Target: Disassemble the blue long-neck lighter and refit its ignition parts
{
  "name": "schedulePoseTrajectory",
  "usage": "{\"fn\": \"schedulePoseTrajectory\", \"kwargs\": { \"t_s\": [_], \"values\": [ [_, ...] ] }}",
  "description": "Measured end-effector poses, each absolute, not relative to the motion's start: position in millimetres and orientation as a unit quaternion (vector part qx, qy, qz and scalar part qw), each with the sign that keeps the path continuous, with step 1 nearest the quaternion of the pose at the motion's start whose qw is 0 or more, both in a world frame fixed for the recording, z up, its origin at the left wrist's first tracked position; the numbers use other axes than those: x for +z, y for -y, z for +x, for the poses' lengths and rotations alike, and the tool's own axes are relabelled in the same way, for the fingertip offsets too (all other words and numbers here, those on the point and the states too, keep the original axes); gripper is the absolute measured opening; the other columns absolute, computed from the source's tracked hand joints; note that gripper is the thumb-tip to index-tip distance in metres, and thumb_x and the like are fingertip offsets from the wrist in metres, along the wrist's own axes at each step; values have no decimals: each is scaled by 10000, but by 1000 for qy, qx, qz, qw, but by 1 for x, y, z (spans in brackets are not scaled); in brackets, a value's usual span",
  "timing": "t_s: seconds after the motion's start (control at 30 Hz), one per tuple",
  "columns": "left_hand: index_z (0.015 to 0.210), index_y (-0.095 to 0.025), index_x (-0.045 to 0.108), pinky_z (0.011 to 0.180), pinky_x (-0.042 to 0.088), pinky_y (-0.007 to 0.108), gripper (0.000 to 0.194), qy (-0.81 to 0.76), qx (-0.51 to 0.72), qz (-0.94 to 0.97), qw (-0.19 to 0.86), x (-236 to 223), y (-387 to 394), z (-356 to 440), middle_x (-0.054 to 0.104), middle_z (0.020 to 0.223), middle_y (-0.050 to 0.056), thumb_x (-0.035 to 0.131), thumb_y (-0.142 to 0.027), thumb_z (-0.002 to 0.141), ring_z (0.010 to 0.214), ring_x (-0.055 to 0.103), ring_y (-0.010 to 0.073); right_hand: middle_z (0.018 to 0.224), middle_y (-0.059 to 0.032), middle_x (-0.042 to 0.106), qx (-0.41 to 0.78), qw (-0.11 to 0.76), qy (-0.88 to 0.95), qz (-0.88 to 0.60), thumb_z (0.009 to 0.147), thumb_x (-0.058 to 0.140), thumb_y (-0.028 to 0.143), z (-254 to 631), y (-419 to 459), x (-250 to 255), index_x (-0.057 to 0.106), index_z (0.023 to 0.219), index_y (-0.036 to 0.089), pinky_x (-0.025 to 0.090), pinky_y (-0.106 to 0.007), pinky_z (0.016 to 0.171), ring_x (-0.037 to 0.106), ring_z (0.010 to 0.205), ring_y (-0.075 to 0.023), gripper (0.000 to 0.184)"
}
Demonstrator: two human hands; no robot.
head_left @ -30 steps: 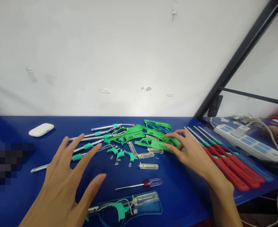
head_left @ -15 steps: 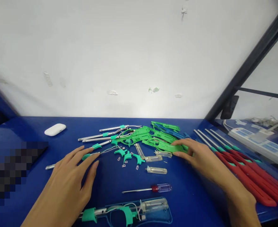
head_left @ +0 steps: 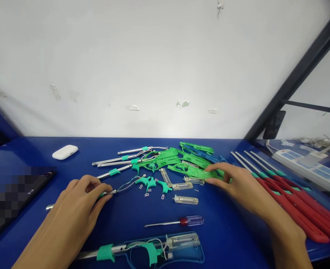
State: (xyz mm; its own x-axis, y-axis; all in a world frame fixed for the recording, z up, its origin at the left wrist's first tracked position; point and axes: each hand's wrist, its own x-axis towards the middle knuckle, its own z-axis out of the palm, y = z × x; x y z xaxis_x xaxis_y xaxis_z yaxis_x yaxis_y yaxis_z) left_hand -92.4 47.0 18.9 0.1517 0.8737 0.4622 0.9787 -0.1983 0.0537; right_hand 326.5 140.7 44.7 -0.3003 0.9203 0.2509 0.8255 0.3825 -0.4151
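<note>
My left hand [head_left: 79, 203] is closed on a metal lighter tube with a teal collar and a trailing wire [head_left: 127, 184]; the tube's silver tip [head_left: 49, 207] shows past the back of my hand. At the back right, my right hand [head_left: 229, 179] pinches the end of a green plastic lighter half-shell [head_left: 191, 172] on the table. Between my hands lie teal triggers [head_left: 164, 186], clear fuel tanks [head_left: 186, 200] and a screwdriver with a red and clear handle [head_left: 191, 221]. Closest to me is an open blue lighter shell [head_left: 200, 255] with a tube, trigger and tank set in it.
More lighter tubes [head_left: 111, 163] and green half-shells [head_left: 165, 160] are piled at the back. Red long-nosed lighters [head_left: 294, 209] lie at the right, beside a white power strip [head_left: 308, 166]. A white earbud case [head_left: 65, 152] and a dark tablet-like device [head_left: 27, 198] are at the left.
My left hand has lowered and pinched together on the lighter tube, shifting it toward me and to the left. My right hand stays at the green half-shell.
</note>
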Motion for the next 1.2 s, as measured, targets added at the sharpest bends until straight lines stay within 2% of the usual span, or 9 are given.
{"fn": "schedulePoseTrajectory", "kwargs": {
  "t_s": [0.1,0.2,0.37,0.47,0.57,0.7,0.77,0.93,1.2],
  "values": [
    [937,-306,745,690,577,412,415,633,-209,-737,115,24,-48,-87,753,948,60,389,-511,991,806,711,270,974,-28,783,103,227,801,-545,939,656,536,326,-140,45,768,1091,332,534,-343,642,671,677,-222,278],
    [972,-286,709,713,574,448,408,649,-204,-728,87,27,-48,-84,768,924,53,365,-503,989,818,732,291,987,-21,780,102,229,801,-543,944,652,529,325,-140,46,769,1073,330,529,-342,644,663,667,-211,265],
    [1180,-283,672,735,554,455,408,638,-197,-739,90,20,-49,-88,760,1017,51,348,-481,1030,875,728,308,1111,-38,743,82,250,787,-559,987,584,558,325,-140,48,763,1055,314,535,-350,699,657,662,-182,310],
    [1261,-308,636,731,539,452,394,627,-191,-747,110,13,-49,-92,741,1032,21,337,-453,1049,846,705,301,1166,-87,685,48,283,747,-600,1034,491,527,331,-141,48,737,1134,284,548,-383,728,658,594,-156,360],
    [1230,-294,627,786,532,483,366,632,-199,-742,105,13,-49,-88,734,1066,15,347,-442,1048,894,700,316,1162,-124,643,29,318,700,-639,1045,442,533,339,-141,46,684,1217,246,541,-349,568,621,483,-122,413],
    [1136,-292,670,806,539,503,368,642,-210,-733,74,23,-48,-79,753,1036,33,384,-486,1008,904,713,319,1107,-103,648,39,342,674,-653,1040,425,546,345,-143,45,633,1269,251,438,-253,386,636,492,-127,427],
    [1073,-288,699,796,548,522,402,650,-218,-725,64,27,-47,-75,764,1010,47,373,-505,983,886,720,324,1086,-91,649,37,337,681,-649,1025,455,537,344,-144,45,652,1245,255,448,-262,414,628,502,-127,409],
    [1041,-316,732,756,568,492,418,648,-210,-727,87,27,-46,-73,782,1016,41,367,-505,965,913,742,320,1016,-73,685,-5,306,718,-625,973,545,465,339,-144,49,738,1065,261,506,-355,686,625,618,-168,295],
    [1149,-317,694,783,590,460,361,610,-181,-757,149,10,-48,-87,774,1077,28,429,-505,993,935,745,298,967,-56,760,-9,262,735,-626,989,539,408,341,-143,46,728,1037,250,499,-358,744,712,778,-237,252]
  ]
}}
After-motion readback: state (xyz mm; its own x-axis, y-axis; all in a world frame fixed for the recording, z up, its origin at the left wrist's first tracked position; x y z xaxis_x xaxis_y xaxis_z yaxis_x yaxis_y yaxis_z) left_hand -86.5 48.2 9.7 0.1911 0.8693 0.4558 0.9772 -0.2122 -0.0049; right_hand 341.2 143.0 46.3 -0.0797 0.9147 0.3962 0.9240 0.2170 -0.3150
